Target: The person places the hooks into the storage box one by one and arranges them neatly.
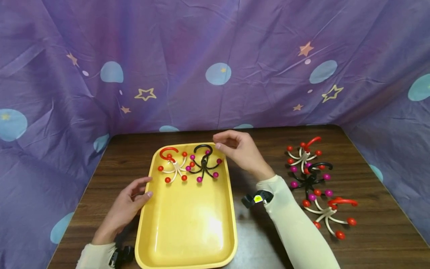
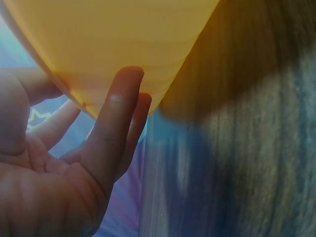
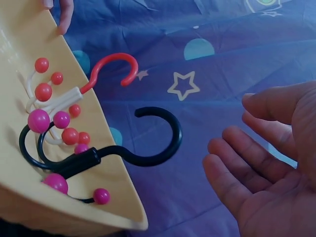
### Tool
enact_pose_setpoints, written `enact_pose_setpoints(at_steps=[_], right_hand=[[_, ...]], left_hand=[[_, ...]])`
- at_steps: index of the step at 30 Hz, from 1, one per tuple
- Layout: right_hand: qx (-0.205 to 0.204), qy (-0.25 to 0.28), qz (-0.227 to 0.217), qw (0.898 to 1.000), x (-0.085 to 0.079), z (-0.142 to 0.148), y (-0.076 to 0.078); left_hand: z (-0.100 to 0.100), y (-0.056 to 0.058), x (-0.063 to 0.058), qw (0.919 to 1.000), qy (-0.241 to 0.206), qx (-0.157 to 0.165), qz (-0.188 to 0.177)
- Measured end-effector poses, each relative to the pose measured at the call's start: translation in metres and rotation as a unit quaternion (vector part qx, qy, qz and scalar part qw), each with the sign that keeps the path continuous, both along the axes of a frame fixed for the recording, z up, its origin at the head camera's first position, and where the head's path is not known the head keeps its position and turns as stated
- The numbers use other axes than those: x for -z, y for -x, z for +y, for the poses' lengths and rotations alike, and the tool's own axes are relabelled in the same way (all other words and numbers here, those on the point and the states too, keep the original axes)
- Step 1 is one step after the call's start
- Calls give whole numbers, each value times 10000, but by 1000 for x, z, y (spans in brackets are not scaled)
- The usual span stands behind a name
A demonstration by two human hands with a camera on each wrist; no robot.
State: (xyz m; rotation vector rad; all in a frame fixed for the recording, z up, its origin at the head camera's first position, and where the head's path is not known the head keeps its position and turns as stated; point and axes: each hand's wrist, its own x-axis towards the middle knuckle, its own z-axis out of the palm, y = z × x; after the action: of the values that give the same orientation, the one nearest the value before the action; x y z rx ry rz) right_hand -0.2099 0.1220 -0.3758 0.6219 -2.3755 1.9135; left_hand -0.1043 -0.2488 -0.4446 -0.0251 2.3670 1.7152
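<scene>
A yellow tray [image 1: 186, 224] lies on the table. At its far end sit a white spider-like piece [image 1: 176, 170] with a red hook and red ball tips, and a black one [image 1: 203, 164] with a black hook and magenta ball tips. My left hand [image 1: 125, 205] is at the tray's left rim; in the left wrist view its loosely bent fingers [image 2: 111, 128] touch the outer wall. Above the far right corner hovers my right hand [image 1: 242, 149]. In the right wrist view that hand [image 3: 266, 163] holds nothing and is apart from the black hook [image 3: 173, 143].
On the table's right side stand three more such pieces: a white one with a red hook [image 1: 305, 157] at the back, a black one [image 1: 309, 181] in the middle, and another white one [image 1: 326, 213] in front. A purple patterned cloth [image 1: 188, 48] hangs behind the table.
</scene>
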Motion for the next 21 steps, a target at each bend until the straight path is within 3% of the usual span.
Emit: enact_pose_setpoints(at_steps=[21], right_hand=[[390,-243,106,9989,-8,59,-28]], left_hand=[[0,0,-2,9999,147,3,56]])
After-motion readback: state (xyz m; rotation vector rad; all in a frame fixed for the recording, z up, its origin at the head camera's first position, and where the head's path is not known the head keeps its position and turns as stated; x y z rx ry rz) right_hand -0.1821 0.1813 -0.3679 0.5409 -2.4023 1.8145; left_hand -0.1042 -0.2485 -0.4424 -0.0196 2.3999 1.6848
